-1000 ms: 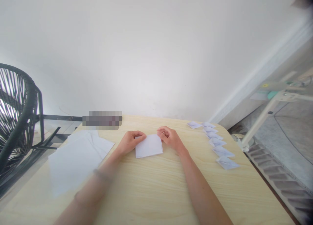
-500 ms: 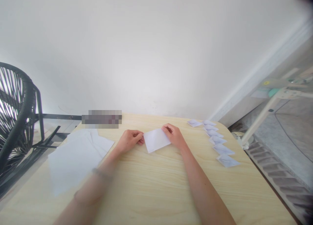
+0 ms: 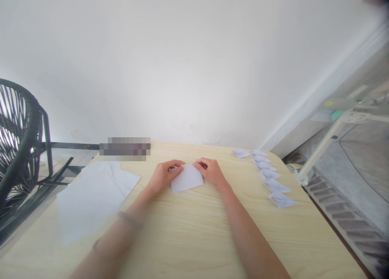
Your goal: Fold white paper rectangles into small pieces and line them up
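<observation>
A folded piece of white paper (image 3: 187, 179) lies at the middle of the table, between my two hands. My left hand (image 3: 165, 174) grips its upper left corner, thumb on top and fingers behind. With thumb and fingertips, my right hand (image 3: 210, 169) pinches the upper right corner. The paper's fold layers are too faint to make out. To the right, several folded white paper shapes (image 3: 276, 185) stand in a curved row. A loose pile of white paper sheets (image 3: 91, 202) lies left of my left forearm.
The wooden table (image 3: 188, 238) reaches to a white wall (image 3: 188, 68). At the back left edge is a pixelated dark object (image 3: 124, 149). A dark woven chair (image 3: 24, 137) stands to the left, a white metal frame (image 3: 323, 149) to the right.
The folded paper has shifted a little left. My left hand has gone from touching its left edge to gripping its upper left corner; my right hand has moved slightly left and nearer.
</observation>
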`<state>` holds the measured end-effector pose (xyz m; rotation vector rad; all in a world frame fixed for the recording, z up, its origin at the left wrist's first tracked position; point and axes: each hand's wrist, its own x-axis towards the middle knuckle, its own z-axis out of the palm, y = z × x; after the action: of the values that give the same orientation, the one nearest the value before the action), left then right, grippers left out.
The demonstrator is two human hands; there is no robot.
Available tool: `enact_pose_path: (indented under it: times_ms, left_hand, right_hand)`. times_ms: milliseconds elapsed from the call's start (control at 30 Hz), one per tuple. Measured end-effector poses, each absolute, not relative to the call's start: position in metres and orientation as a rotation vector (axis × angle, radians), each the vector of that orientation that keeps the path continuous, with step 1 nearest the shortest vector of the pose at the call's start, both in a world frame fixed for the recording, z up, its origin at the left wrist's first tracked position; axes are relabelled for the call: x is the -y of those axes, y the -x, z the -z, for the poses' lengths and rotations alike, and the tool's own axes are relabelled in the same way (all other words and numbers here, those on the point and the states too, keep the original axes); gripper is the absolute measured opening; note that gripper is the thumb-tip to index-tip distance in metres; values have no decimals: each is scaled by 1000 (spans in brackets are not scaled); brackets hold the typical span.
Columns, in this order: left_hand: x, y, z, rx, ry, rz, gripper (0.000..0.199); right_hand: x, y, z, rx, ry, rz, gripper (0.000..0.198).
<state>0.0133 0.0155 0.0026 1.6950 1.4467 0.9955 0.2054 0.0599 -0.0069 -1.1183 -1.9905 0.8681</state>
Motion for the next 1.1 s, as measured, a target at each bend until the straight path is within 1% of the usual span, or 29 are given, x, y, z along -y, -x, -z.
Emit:
enact_pose_path:
  times_ms: [200, 367, 467, 700, 933, 1100]
  left_hand:
    - [-20, -9, 2, -1545, -1851, -928, 30]
    - [-21, -4, 6, -1531, -2158, -871, 28]
    - [-19, -5, 7, -1555, -2315, -801, 27]
    - [-18, -4, 7, -1615, -2396, -735, 28]
    - [-20, -3, 7, -1651, -2448, -671, 34]
    - [-17, -5, 4, -1657, -2504, -615, 35]
  right_hand:
    - [-63, -206, 11, 2033, 1112, -874, 25]
    - [-65, -204, 16, 1979, 1114, -717, 19]
    - [-64, -204, 16, 1995, 1088, -703, 17]
    - [-60, -204, 10, 2167, 948, -691, 25]
    - [-62, -207, 12, 2257, 877, -668, 24]
    - [-62, -206, 13, 2245, 848, -645, 23]
